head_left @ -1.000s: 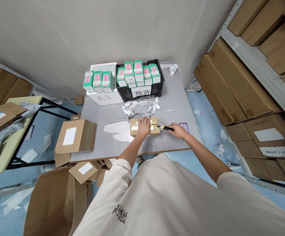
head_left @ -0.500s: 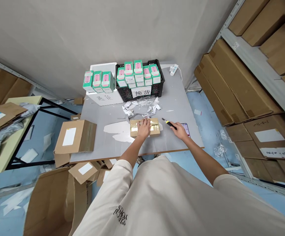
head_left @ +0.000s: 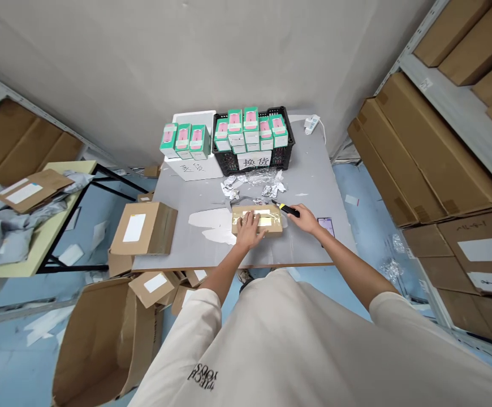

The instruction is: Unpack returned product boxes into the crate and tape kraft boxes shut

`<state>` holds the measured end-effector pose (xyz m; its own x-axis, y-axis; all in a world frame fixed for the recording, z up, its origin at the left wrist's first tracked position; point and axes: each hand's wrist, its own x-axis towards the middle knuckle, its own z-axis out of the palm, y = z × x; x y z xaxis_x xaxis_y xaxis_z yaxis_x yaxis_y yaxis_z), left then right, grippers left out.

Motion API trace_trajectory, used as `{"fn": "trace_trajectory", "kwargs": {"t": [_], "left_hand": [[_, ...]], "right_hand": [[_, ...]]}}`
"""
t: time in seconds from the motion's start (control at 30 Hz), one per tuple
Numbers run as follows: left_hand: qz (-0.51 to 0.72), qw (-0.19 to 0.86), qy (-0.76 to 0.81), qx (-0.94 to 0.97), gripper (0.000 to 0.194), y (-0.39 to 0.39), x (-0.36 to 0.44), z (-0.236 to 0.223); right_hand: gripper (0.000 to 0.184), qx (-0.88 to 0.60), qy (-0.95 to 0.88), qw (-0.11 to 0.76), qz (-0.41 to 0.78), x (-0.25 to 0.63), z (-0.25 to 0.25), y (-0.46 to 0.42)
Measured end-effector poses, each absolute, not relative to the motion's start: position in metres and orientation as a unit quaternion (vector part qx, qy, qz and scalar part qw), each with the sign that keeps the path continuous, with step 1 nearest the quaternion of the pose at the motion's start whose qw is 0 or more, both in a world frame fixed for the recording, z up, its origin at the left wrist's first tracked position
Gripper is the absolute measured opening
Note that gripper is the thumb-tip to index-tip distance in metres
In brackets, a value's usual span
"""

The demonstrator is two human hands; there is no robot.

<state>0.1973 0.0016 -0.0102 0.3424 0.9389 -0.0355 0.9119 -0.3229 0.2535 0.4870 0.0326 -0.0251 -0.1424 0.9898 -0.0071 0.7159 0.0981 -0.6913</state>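
- Our left hand [head_left: 249, 230] lies flat, fingers spread, on top of the small taped carton [head_left: 257, 220] just below the middle of the frame, pressing it to the grey table [head_left: 314, 169].
- Our right hand [head_left: 306, 218] is wrapped around the yellow-and-black box cutter [head_left: 285, 208], whose tip sits at the carton's upper right corner; whether the blade touches the tape is too small to tell.
- The two hands are apart, one on each side of the carton's right half.
- To do this well, we judge that the flat hand should stay behind the blade's path, and the cut should run shallow along the tape seam so that nothing inside is scored.
- Just right of our right hand a phone [head_left: 326, 225] lies near the table's edge.
- Above the carton, crumpled clear wrap [head_left: 254, 185] is scattered across the table top.
- Further up, at the centre top of the frame, a black crate [head_left: 252, 161] holds green-and-pink product boxes [head_left: 250, 127]; to its left three more stand on a white box [head_left: 197, 167].
- A white power strip [head_left: 311, 124] sits at the table's far right corner.
- Left of centre, a labelled brown parcel [head_left: 144, 228] overhangs the table edge, and an open carton [head_left: 97, 339] sits at lower left on the floor.
- Shelves [head_left: 449, 96] with long brown cartons fill the right side of the frame.
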Motion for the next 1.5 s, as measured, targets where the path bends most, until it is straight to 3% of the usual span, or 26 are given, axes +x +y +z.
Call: {"fn": "trace_trajectory", "kwargs": {"t": [0.13,0.37,0.7,0.97,1.1,1.33,1.5], "left_hand": [[0.045,0.108,0.597,0.794,0.060,-0.024,0.175,-0.008],[0.025,0.124,0.607,0.785,0.044,-0.030,0.160,-0.015],[0.123,0.141,0.628,0.756,0.031,-0.022,0.163,-0.032],[0.166,0.184,0.578,0.777,0.038,0.022,0.169,-0.028],[0.132,0.141,0.608,0.770,0.040,0.029,0.184,-0.019],[0.046,0.163,0.658,0.733,0.094,0.015,0.240,-0.009],[0.004,0.154,0.635,0.757,0.094,0.005,0.239,-0.005]], "right_hand": [[0.042,-0.568,-0.736,0.233,0.287,0.449,-0.021,0.060],[0.038,-0.529,-0.794,0.131,0.270,0.391,-0.018,0.085],[0.043,-0.564,-0.764,0.112,0.293,0.414,-0.022,0.069],[0.038,-0.578,-0.660,0.183,0.443,0.429,-0.034,0.036],[0.037,-0.593,-0.619,0.215,0.468,0.441,-0.039,0.040],[0.039,-0.622,-0.597,0.262,0.434,0.457,-0.034,0.054],[0.038,-0.623,-0.578,0.282,0.445,0.449,-0.032,0.053]]}}
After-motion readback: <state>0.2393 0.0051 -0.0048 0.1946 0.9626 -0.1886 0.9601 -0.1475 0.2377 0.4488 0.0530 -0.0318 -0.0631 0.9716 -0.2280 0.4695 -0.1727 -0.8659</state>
